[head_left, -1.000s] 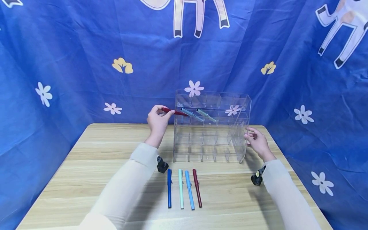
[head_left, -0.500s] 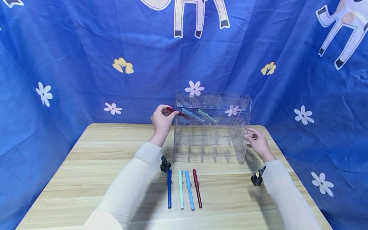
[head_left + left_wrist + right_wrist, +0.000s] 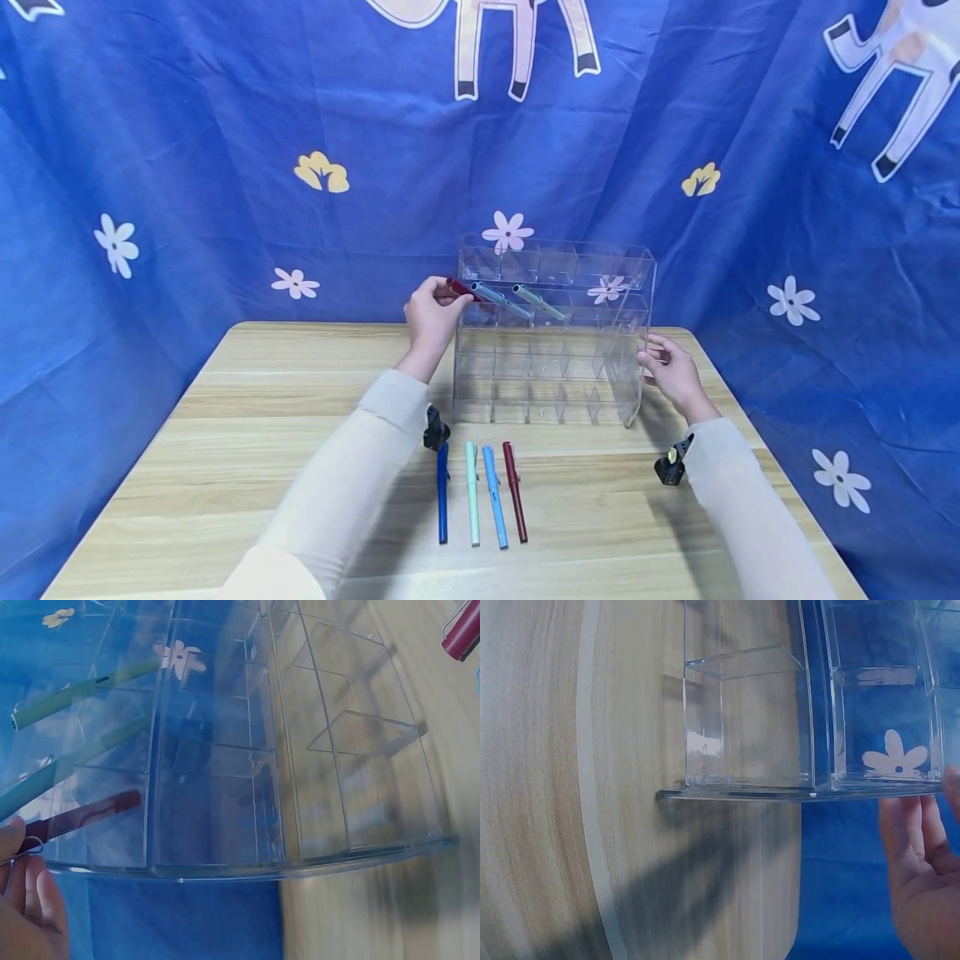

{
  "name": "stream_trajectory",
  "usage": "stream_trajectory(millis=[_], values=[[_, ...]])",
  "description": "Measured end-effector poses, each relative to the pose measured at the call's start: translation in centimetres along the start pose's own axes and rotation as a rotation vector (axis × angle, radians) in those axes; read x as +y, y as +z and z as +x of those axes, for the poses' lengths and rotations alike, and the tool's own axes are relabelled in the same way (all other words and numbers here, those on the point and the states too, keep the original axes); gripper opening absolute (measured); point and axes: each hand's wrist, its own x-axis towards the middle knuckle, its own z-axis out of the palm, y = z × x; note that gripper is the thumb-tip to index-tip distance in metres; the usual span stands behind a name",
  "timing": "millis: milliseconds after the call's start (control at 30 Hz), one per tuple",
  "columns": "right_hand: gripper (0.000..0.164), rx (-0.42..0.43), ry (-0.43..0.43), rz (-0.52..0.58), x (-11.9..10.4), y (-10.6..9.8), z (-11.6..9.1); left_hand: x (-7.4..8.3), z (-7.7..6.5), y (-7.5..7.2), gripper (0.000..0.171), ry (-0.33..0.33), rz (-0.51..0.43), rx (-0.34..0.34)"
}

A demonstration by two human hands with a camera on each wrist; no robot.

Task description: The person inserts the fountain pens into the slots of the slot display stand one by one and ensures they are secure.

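Note:
My left hand [image 3: 433,321] pinches a dark red pen [image 3: 90,816] between thumb and fingers. In the left wrist view, the pen's lower end lies inside the end compartment of the clear acrylic pen rack [image 3: 547,342]. Beside it, a blue pen [image 3: 498,298] and a pale green pen [image 3: 538,302] lean in neighbouring compartments of the same tier. At the rack's other end, my right hand [image 3: 673,375] holds the side panel [image 3: 742,795], thumb by its front edge and fingers along the outside. Part of that thumb is cut off in the right wrist view.
In front of the rack lie a dark blue pen [image 3: 442,500], a mint pen [image 3: 472,492], a light blue pen [image 3: 495,496] and another dark red pen [image 3: 514,492]. The wooden table [image 3: 285,467] meets a blue patterned curtain [image 3: 390,208] behind and at the sides.
My left hand has moved to the right with the dark red pen, whose upper end now sits closer to the blue pen and tilts more. My right hand stays put.

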Motion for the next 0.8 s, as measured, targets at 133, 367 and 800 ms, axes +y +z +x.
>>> stream_trajectory(millis=[133,367,800], values=[[0.044,-0.001,-0.002,-0.003,0.0,0.0,0.0,0.2,0.0,0.2,0.023,-0.002,0.004,-0.01],[0.044,0.001,0.001,-0.02,0.1,0.0,0.0,0.0,-0.1,0.0,0.029,0.004,-0.015,-0.02],[0.045,-0.004,0.004,-0.024,0.1,-0.1,0.1,-0.7,0.4,-1.0,0.033,0.173,-0.142,0.087]])
